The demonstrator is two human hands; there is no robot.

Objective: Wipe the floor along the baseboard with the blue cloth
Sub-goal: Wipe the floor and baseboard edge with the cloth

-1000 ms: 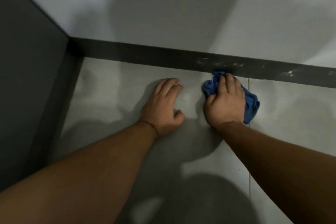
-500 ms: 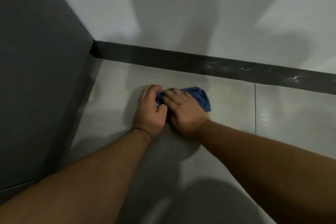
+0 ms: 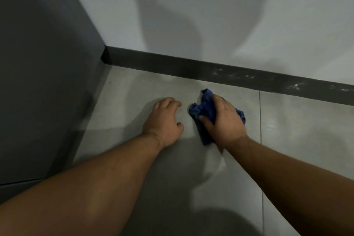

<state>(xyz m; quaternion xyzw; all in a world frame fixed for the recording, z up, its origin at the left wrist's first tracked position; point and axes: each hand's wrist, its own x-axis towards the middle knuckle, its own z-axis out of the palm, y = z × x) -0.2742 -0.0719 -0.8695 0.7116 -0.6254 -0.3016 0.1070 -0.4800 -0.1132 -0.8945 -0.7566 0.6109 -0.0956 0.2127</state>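
the blue cloth [image 3: 203, 110] is down on the grey floor [image 3: 134, 101], bunched and crumpled, a short way in front of the dark baseboard [image 3: 172, 65] and not touching it. one wrinkled corner pokes up toward the baseboard, another fold trails back toward the wrist, and a bit of blue peeks out on the far right side of the palm. the right hand [image 3: 223, 120] is pressed on top of it, palm down, fingers curled over the far edge and thumb [image 3: 206, 121] tucked in against the near side, so the hand is closed around the cloth and pinning it to the tile. just to the left, apart from the cloth with a strip of bare floor between, the left hand [image 3: 164, 120] is planted on the floor, empty, fingers loosely bent and a little spread, thumb out toward the cloth. both bare forearms come in from the bottom of the view. a thin grout line [image 3: 260, 120] runs up the floor just right of the right hand and meets the baseboard. the baseboard carries pale dusty smears [image 3: 233, 75] on its right stretch, beyond the cloth. on the left a dark grey panel [image 3: 42, 63] stands upright and meets the baseboard at the corner. above the baseboard is a pale wall [image 3: 210, 25] with soft shadows across it, and a dark shadow pools on the floor at the bottom.
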